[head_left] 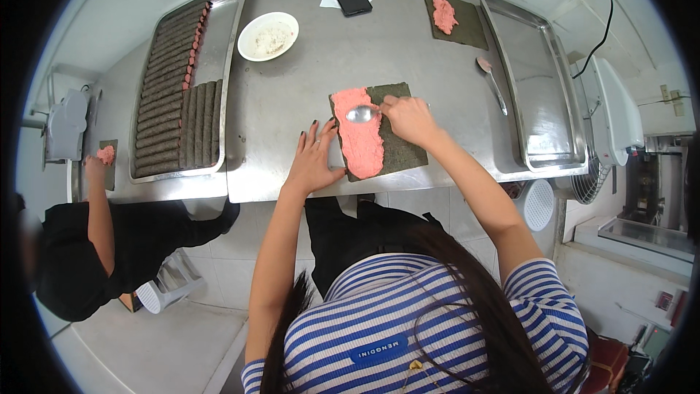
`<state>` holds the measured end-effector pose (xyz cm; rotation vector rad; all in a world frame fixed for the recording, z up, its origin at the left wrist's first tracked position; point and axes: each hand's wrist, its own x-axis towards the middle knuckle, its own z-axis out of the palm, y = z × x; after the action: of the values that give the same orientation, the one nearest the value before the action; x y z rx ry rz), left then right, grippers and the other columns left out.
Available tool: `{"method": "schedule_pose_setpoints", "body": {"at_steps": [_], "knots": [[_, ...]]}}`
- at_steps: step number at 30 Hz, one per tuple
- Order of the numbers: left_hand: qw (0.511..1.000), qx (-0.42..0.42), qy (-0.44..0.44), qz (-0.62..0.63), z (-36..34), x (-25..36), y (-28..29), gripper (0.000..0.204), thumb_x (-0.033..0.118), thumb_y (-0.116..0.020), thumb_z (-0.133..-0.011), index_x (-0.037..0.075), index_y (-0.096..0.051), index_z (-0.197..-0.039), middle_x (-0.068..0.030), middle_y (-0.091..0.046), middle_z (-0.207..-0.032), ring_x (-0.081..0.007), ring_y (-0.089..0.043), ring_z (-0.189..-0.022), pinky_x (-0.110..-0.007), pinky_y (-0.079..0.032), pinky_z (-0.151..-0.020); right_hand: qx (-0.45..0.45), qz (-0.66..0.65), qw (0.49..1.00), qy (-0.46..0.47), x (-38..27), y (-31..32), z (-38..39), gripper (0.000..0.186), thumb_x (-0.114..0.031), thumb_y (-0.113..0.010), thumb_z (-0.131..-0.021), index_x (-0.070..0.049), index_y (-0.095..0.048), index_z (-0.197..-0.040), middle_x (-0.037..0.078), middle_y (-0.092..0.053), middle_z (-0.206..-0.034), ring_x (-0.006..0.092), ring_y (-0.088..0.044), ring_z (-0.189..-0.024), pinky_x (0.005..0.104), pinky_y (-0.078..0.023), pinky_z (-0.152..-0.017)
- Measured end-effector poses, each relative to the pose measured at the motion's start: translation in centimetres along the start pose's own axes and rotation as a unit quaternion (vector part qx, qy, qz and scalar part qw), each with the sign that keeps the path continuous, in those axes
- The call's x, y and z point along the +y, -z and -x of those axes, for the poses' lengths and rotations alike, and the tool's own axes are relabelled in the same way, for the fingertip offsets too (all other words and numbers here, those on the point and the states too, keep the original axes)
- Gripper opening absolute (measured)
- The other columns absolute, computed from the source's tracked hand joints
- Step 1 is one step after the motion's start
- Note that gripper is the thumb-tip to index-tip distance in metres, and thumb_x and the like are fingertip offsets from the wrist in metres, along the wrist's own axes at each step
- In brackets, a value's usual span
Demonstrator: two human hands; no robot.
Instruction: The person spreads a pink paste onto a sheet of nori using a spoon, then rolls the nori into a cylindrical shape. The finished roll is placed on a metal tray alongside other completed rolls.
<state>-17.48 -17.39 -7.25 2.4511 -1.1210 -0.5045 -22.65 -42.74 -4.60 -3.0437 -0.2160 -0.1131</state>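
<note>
Some nori (403, 140) borders left fingers (313, 131) (splayed, empty), under right fingers (389, 105) gripping a spoon (360, 114).

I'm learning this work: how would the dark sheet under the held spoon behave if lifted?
The dark sheet looks thin, so it would probably bend easily. Pink paste along its left side likely makes that side heavier and apt to sag. Its matte bare part may not be slippery.

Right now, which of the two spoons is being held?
The spoon in the right hand, its bowl over the pink paste on the middle seaweed sheet; the other spoon lies on the metal table, beside the right tray.
</note>
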Motion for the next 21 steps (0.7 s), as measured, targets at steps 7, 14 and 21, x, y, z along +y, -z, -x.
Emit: {"method": "schedule_pose_setpoints", "body": {"at_steps": [7,14,21], "knots": [[1.0,0.005,-0.006,-0.003,0.0,-0.1,-0.1,0.087,0.033,-0.072,-0.066,0.009,-0.032,-0.139,-0.0055,-0.025,-0.153,-0.0331,-0.017,-0.143,-0.05,-0.016,-0.116,0.012,-0.004,0.999,-0.048,0.6,0.2,-2.9,0.013,-0.01,-0.056,-0.078,-0.001,-0.066,-0.08,0.016,-0.065,-0.088,0.0327,-0.067,-0.074,0.0441,-0.054,-0.062],[1.0,0.0,-0.006,0.003,0.1,-0.4,-0.1,0.086,0.034,-0.073,-0.066,0.009,-0.033,-0.139,-0.0053,-0.025,-0.153,-0.0329,-0.017,-0.143,-0.051,-0.016,-0.116,-0.03,-0.021,0.999,-0.008,-2.4,1.2,-0.2,0.015,-0.01,-0.053,-0.08,-0.001,-0.065,-0.084,0.017,-0.066,-0.087,0.0324,-0.067,-0.071,0.0426,-0.053,-0.057],[1.0,0.016,-0.02,0.001,-0.1,-0.6,-0.5,0.087,0.033,-0.073,-0.065,0.01,-0.034,-0.139,-0.0051,-0.026,-0.153,-0.0329,-0.017,-0.143,-0.051,-0.017,-0.116,-0.087,-0.046,0.994,0.035,-4.8,1.8,5.4,0.014,-0.007,-0.054,-0.077,0.001,-0.063,-0.084,0.016,-0.065,-0.085,0.0313,-0.067,-0.069,0.0418,-0.052,-0.056]]}}
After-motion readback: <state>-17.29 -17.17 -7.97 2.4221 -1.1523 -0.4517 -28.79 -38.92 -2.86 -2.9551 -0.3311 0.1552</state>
